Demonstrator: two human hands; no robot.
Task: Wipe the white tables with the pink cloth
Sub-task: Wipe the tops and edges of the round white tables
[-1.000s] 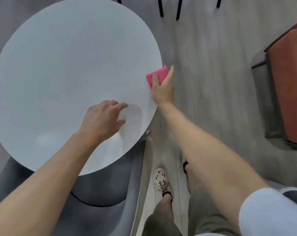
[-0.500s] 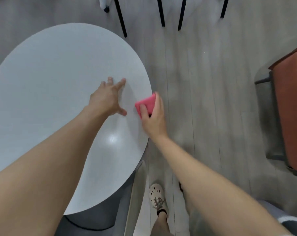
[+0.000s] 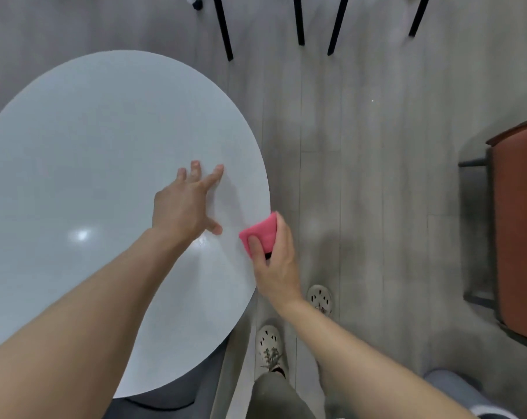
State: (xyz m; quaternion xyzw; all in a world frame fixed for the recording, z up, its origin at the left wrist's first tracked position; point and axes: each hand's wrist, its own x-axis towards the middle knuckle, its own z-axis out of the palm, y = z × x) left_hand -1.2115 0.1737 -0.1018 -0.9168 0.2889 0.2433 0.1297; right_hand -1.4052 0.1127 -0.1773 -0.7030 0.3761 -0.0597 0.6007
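My left hand (image 3: 185,207) lies flat on the round white table (image 3: 90,176), fingers spread, near its right edge. My right hand (image 3: 273,261) grips the pink cloth (image 3: 260,232) – thumb on top, fingers curled behind – right at the table's right rim. Grey plank floor (image 3: 362,176) beyond. Black chair legs (image 3: 224,31) at top, a rust-red seat (image 3: 519,231) at far right. My pale perforated shoes (image 3: 268,343) below – one beside the table's lower edge.

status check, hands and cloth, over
Left hand open, spread on the white table. Right hand grips the pink cloth at the table's right edge. Left hand close beside the cloth.
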